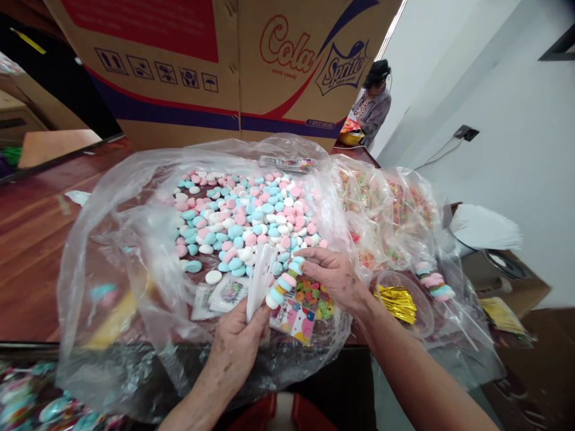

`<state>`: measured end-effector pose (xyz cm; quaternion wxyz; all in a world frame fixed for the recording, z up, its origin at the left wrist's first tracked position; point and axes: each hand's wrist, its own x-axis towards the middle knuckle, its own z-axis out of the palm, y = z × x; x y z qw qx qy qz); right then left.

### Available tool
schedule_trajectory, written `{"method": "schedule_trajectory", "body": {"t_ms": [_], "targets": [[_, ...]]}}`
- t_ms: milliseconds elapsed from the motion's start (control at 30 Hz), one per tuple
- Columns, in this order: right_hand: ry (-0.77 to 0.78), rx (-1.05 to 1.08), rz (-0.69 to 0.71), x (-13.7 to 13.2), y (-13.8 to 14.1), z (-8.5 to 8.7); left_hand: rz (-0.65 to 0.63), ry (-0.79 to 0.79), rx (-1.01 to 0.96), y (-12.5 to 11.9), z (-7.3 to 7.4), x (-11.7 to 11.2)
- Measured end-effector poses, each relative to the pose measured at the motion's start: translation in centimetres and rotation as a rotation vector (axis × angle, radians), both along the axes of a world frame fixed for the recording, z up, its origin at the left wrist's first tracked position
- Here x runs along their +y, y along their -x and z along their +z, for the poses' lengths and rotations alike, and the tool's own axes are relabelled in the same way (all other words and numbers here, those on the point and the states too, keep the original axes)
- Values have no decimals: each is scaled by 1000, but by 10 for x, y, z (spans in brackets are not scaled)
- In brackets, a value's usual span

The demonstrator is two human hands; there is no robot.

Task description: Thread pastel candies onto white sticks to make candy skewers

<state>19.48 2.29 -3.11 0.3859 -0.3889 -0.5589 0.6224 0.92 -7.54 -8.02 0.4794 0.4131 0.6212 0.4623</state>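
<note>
My left hand point(238, 341) is closed around a bundle of white sticks point(259, 278), which point up and away from me. A candy skewer point(284, 287) of blue, pink and white marshmallows with gummy rings between them slants up from beside its fingers. At the skewer's upper end, my right hand point(336, 278) pinches a blue marshmallow between thumb and fingers. Beyond both hands spreads a pile of marshmallows point(233, 218) on a clear plastic sheet point(103, 203). Coloured gummy rings point(321, 299) lie under my right hand, near a polka-dot packet point(296, 320).
A large cardboard box point(233, 129) stands behind the sheet. To the right are bags of gummy rings point(389, 206), a tub point(426, 320) with gold ties point(398, 304) and a finished-looking skewer point(435, 281). Printed clear packets point(229, 293) lie by the sticks. Another person point(375, 108) is at the back.
</note>
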Motion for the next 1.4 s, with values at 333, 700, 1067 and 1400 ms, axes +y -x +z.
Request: {"method": "schedule_trajectory", "body": {"t_ms": [333, 700, 1067, 1400], "targets": [[-318, -318, -85, -17, 6, -9, 34, -56, 52, 0, 2, 0], [-587, -405, -127, -34, 23, -23, 63, -66, 60, -1, 4, 0], [-31, 234, -99, -45, 43, -6, -4, -43, -196, -6, 21, -2], [-81, 352, -136, -47, 41, 13, -53, 37, -126, -16, 20, 1]]}}
